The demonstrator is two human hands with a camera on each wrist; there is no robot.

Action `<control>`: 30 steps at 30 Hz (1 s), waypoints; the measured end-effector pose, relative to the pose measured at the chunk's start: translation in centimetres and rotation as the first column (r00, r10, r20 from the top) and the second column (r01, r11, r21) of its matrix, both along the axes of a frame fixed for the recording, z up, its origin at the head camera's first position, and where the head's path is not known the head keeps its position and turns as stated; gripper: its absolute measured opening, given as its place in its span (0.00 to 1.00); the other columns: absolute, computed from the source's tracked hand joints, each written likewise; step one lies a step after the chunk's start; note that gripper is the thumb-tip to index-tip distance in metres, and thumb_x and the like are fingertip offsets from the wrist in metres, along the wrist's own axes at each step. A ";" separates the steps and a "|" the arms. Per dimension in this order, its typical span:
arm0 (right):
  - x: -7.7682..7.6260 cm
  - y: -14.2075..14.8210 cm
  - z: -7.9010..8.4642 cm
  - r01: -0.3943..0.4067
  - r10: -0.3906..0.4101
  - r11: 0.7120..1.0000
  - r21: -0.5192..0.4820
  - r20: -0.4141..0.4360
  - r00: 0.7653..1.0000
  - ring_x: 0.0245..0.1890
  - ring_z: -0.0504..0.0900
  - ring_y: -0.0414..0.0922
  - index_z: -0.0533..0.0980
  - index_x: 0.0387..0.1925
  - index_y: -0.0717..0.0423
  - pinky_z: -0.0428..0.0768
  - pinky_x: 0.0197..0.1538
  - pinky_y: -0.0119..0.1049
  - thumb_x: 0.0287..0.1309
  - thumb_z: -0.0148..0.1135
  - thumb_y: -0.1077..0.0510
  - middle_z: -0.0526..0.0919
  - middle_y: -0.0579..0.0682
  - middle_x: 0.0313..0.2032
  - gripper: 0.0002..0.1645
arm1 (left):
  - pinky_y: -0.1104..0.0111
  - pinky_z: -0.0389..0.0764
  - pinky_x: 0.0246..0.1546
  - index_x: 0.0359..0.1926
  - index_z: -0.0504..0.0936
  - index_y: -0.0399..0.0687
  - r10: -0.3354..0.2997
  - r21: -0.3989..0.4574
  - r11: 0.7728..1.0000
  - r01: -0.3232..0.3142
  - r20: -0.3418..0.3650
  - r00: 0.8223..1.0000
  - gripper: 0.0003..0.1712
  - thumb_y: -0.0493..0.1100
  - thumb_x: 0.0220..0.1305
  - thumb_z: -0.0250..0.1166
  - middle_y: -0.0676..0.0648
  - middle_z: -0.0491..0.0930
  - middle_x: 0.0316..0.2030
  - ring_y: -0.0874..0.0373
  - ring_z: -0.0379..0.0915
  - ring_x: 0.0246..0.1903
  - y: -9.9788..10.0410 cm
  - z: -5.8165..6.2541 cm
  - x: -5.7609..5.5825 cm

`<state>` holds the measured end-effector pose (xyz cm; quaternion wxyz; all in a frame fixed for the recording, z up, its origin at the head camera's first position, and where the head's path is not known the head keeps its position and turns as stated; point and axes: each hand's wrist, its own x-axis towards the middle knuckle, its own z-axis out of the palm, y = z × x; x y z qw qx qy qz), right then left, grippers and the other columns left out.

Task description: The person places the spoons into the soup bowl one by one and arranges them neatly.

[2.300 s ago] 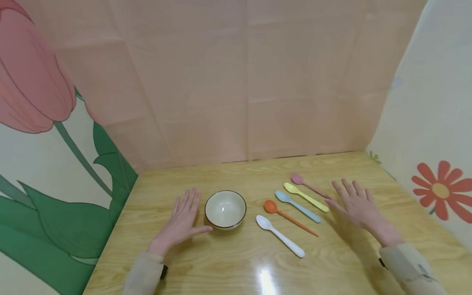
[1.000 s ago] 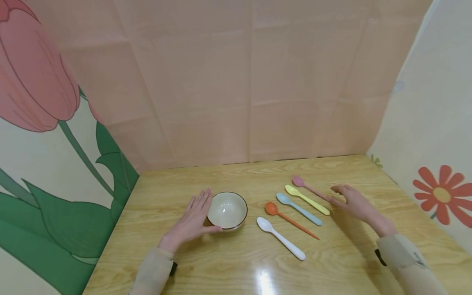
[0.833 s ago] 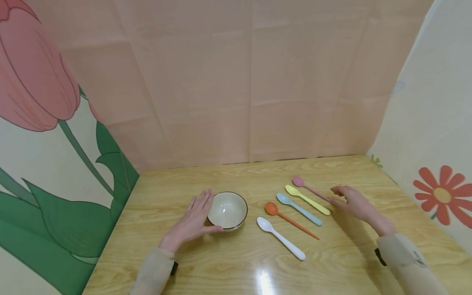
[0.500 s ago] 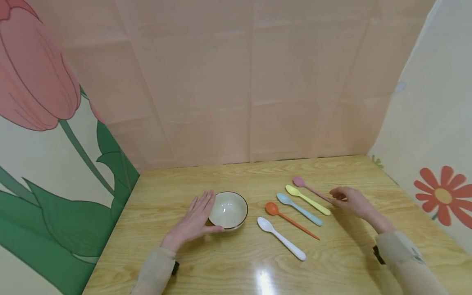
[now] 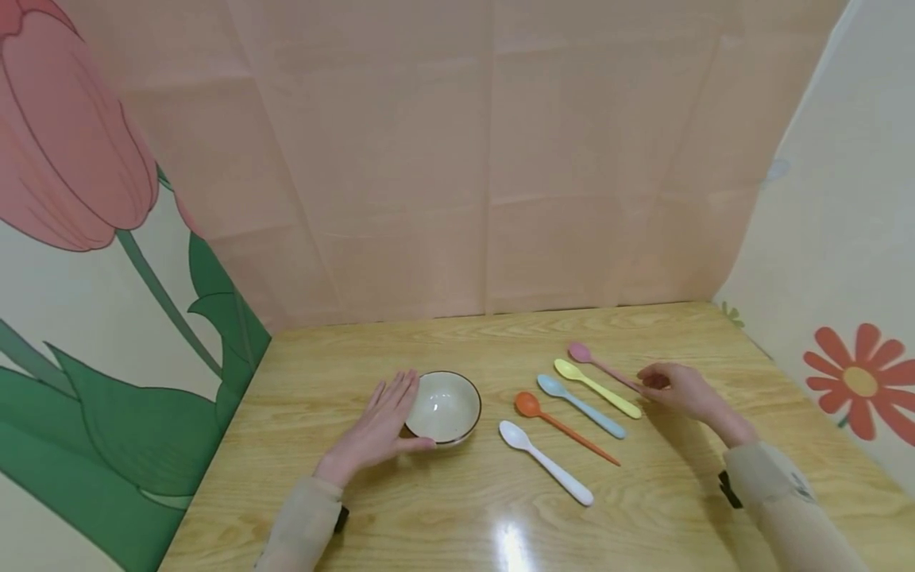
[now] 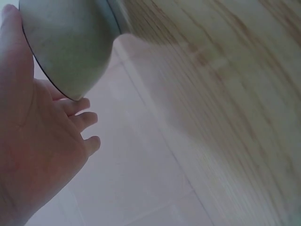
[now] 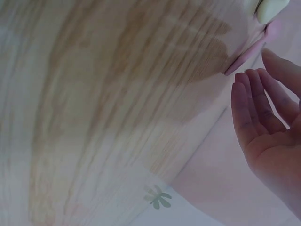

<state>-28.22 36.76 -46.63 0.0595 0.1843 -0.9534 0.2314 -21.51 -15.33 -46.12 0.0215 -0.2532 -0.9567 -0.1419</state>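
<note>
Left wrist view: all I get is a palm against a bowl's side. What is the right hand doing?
Observer: The right hand is at the handle end of the pink spoon.
Operator: Gripping it?
Observer: Not that I can see. In the right wrist view the fingers are loosely bent beside the handle, and the spoon lies flat on the table.
Operator: Anything else nearby?
Observer: Four more lie in a row toward the bowl: yellow spoon, blue spoon, orange spoon, white spoon.

Soft, even light; head view sharp.
White glare spot on bench near front edge; soft shadows under hands; both wrist views hazy w/ motion blur.
</note>
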 end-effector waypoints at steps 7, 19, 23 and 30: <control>-0.5 0.2 -0.6 0.012 -0.011 1.000 -0.010 0.085 0.996 0.32 0.81 0.43 0.79 0.42 0.66 0.78 0.33 0.25 0.52 0.67 0.60 0.85 0.56 0.34 0.16 | 0.49 0.41 0.74 0.73 0.41 0.43 -0.001 0.003 1.000 0.001 0.006 1.000 0.64 0.78 0.49 0.54 0.46 0.36 0.74 0.51 0.31 0.75 0.1 -0.1 0.0; -1.1 0.3 -0.7 0.015 -0.013 1.000 -0.024 0.106 0.994 0.33 0.81 0.37 0.79 0.40 0.64 0.78 0.33 0.23 0.51 0.68 0.58 0.85 0.57 0.35 0.16 | 0.49 0.43 0.74 0.73 0.43 0.41 -0.002 0.009 1.000 0.002 -0.003 1.000 0.64 0.78 0.49 0.53 0.45 0.38 0.74 0.51 0.33 0.75 0.0 -0.2 -0.1; -1.2 0.1 -0.7 0.013 -0.009 1.000 -0.027 0.111 0.994 0.32 0.79 0.33 0.80 0.39 0.64 0.78 0.32 0.23 0.51 0.67 0.59 0.85 0.56 0.34 0.14 | 0.49 0.42 0.74 0.73 0.43 0.41 0.002 0.007 1.000 -0.002 -0.002 1.000 0.64 0.78 0.49 0.53 0.45 0.38 0.74 0.51 0.33 0.75 0.0 -0.1 -0.2; -1.6 0.1 -0.9 0.036 -0.033 0.999 -0.027 0.124 0.992 0.30 0.75 0.27 0.80 0.37 0.61 0.76 0.30 0.23 0.52 0.67 0.58 0.85 0.53 0.33 0.12 | 0.50 0.41 0.75 0.73 0.42 0.42 0.010 0.007 1.000 -0.010 0.001 1.000 0.64 0.78 0.49 0.54 0.45 0.37 0.74 0.52 0.32 0.75 0.1 0.0 -0.2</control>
